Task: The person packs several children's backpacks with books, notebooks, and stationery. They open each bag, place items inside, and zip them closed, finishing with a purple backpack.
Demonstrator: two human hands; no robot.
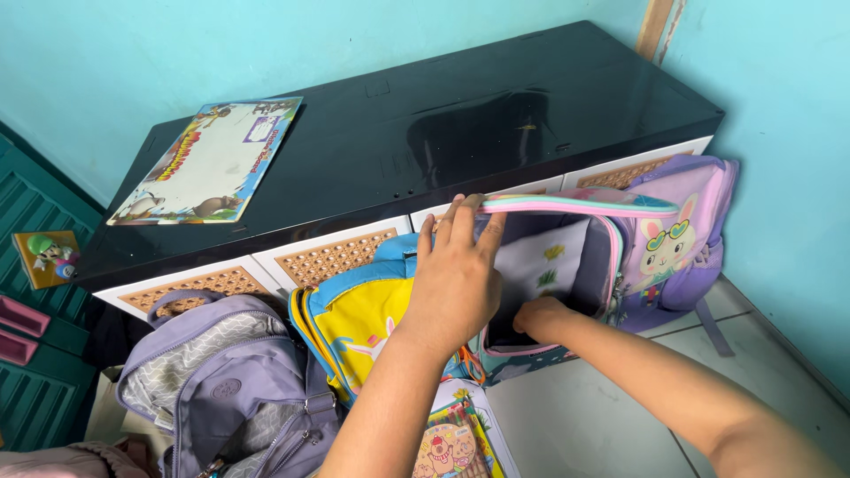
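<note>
Item: lilac rabbit backpack point(673, 248), centre-right of frame, leaning against the black-topped drawer cabinet point(460, 115).

Left hand point(453, 281) is pulling the main compartment open, fingers grasping its edge.

Right hand point(540, 317) is reaching inside; finger state cannot be told.

White sheet point(542, 265) is standing within.

Risk: the paper is likely creasing if the hand pushes deeper.

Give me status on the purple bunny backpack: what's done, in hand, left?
Done: the purple bunny backpack is unzipped, its main compartment wide open, a white sheet standing inside. In hand: the left hand holds the opening apart at the rim while the right hand reaches down inside; what it grips is hidden. Left: a colourful book lies on the floor, another on the black cabinet; the bag is still unzipped.
</note>
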